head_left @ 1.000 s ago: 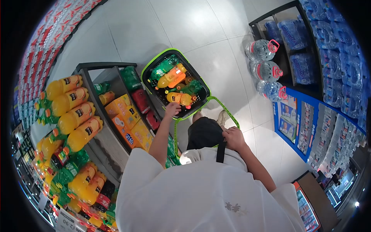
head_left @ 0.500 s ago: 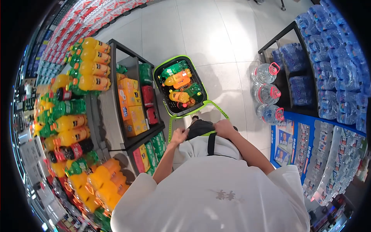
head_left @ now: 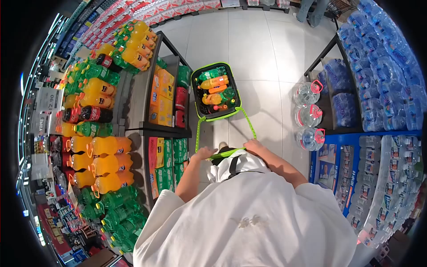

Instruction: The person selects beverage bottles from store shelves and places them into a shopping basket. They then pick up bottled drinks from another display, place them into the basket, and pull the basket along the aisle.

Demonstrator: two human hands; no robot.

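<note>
A black shopping basket with a lime-green rim (head_left: 236, 82) stands on the floor ahead of me. Its long green handle (head_left: 228, 153) reaches back to my waist. At the left end of the handle's crossbar, my left hand (head_left: 204, 154) is closed around it; my right hand (head_left: 254, 147) grips the other end. Inside the basket lie several soda bottles, among them a green bottle (head_left: 213, 72) near the far end and an orange bottle (head_left: 214, 82) beside it. Dark bottles at the near end are partly hidden.
Shelves of orange soda bottles (head_left: 111, 144) and yellow drink boxes (head_left: 163, 91) line the left. Large water jugs (head_left: 308, 116) stand on the floor at right, beside stacked water packs (head_left: 373, 71). A person's legs (head_left: 311, 12) show at the far right.
The basket now appears farther right and slightly higher in view. The handle's crossbar has come into clearer sight between my hands. The left shelves have shifted, and a person's legs show farther ahead.
</note>
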